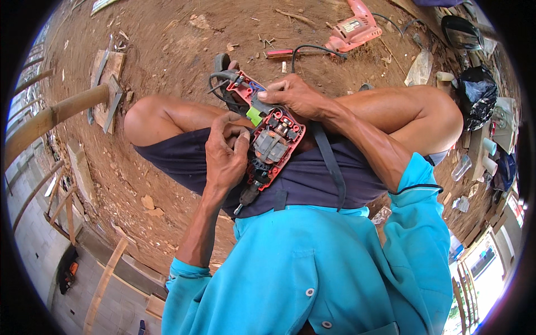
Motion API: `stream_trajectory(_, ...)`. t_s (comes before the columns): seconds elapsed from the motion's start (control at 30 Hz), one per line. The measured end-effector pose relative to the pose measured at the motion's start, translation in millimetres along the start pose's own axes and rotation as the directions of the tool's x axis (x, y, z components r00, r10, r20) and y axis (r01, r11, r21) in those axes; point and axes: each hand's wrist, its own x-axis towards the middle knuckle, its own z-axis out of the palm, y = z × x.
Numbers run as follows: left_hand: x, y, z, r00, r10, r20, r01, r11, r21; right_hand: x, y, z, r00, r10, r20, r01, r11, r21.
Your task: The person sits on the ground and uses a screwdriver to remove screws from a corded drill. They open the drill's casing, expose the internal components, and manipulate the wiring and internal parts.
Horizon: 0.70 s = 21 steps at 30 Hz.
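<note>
An opened electric drill (272, 146) lies over my lap, its red half casing exposing the motor, gears and wiring. Its chuck (249, 194) points down toward my waist. My right hand (294, 97) grips the handle end, thumb pressed on the grey switch body beside the bright green trigger (254, 115). On the drill's left side, my left hand (228, 151) has its fingers curled and thumb and forefinger brought together near the trigger; what they pinch, if anything, is too small to make out. A black cord (219, 84) loops from the handle's end.
On the dirt ahead lie a pinkish-red drill casing (354, 29), a red stick-like item (279, 54) and small screws (268, 42). A black plastic bag (478, 97) and cups (489, 147) sit at right. A wooden pole (56, 120) crosses the left side, by a board (108, 89).
</note>
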Motion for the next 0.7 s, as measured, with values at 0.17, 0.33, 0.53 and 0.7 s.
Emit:
stream_trajectory(0.17, 3, -1, -2, 0.999, -0.022, -0.038, 0.021, 1.0, -0.01, 1, 5, 4, 0.997, 0.081, -0.01, -0.077, 0.975, 0.207)
stream_trajectory(0.33, 13, 6, 0, 0.991, -0.12, -0.051, 0.11, 0.979, -0.174, 0, 7, 0, 0.992, 0.122, 0.032, -0.125, 0.917, 0.379)
stream_trajectory(0.53, 28, 26, -6, 0.986, -0.164, -0.013, 0.153, 0.943, -0.294, -1, 5, -5, 0.988, 0.136, 0.078, -0.157, 0.858, 0.488)
stream_trajectory(0.7, 35, 41, -9, 0.975, -0.211, 0.07, 0.221, 0.896, -0.386, -3, -4, -6, 0.984, 0.159, 0.075, -0.171, 0.771, 0.613)
